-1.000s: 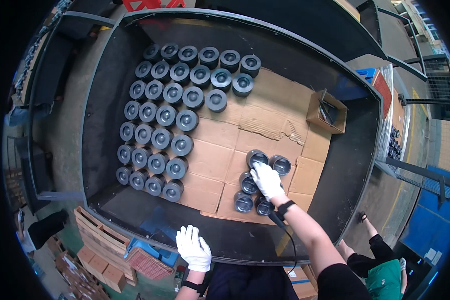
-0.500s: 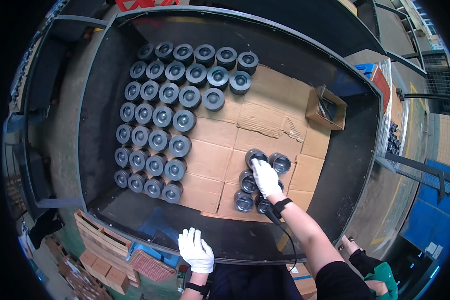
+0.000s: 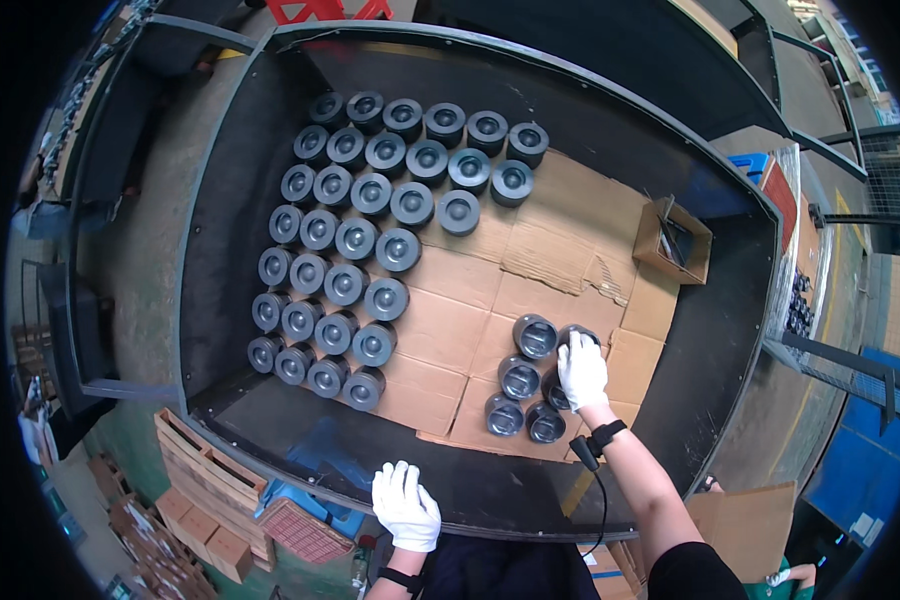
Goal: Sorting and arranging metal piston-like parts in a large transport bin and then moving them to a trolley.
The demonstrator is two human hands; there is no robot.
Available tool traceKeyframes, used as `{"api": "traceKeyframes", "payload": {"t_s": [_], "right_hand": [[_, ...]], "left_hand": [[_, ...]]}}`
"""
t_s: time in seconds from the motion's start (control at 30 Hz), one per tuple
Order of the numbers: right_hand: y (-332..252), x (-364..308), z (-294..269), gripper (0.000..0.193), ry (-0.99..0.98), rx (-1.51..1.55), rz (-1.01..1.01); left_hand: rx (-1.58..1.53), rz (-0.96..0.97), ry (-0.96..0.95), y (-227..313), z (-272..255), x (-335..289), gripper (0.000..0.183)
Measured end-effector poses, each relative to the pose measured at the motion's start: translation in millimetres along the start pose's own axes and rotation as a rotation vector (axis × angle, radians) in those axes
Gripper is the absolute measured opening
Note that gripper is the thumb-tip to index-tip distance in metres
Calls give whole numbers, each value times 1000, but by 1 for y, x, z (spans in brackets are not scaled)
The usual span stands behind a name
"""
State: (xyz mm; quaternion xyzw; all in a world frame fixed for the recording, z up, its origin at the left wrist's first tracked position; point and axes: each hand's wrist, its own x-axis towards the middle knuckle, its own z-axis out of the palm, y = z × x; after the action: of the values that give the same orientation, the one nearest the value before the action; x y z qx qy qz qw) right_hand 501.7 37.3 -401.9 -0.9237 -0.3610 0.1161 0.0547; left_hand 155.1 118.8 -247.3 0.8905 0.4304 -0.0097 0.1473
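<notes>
My right hand (image 3: 583, 370), in a white glove, reaches into a large dark bin, its fingers curled over the rim of a dark grey piston (image 3: 576, 331). That piston stands at the far right of a small cluster with the hollow sides up; the glove partly hides it and the piston nearer me. Beside it in the cluster are a far-left piston (image 3: 535, 337) and a near-right piston (image 3: 545, 422). My left hand (image 3: 406, 507), gloved too, rests on the bin's near edge, fingers stretched out and holding nothing.
Rows of pistons (image 3: 356, 239) with flat crowns up fill the bin's left part. Cardboard sheets (image 3: 450, 310) line its floor. A small cardboard box (image 3: 675, 240) with flat items stands at the right. The bin's dark wall (image 3: 225, 210) surrounds everything.
My right hand has moved right, from the cluster's far-left piston to its far-right one. The left hand stays on the edge. The whole view has shifted slightly.
</notes>
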Motion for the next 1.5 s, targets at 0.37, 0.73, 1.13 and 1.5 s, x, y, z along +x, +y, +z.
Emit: {"api": "traceKeyframes", "payload": {"t_s": [0.37,0.73,1.13,1.5], "right_hand": [[-143,224,57,51,-780,1781,803],[-135,205,95,32,-445,1895,699],[-28,-148,-193,51,-660,1972,750],[17,-274,-361,56,-347,1482,-230]], "left_hand": [[-22,-16,42,-4,1,1,39],[-38,7,58,3,0,6,33],[-490,-230,-71,40,-23,-6,30],[-1108,201,-177,240,-207,-56,18]]}}
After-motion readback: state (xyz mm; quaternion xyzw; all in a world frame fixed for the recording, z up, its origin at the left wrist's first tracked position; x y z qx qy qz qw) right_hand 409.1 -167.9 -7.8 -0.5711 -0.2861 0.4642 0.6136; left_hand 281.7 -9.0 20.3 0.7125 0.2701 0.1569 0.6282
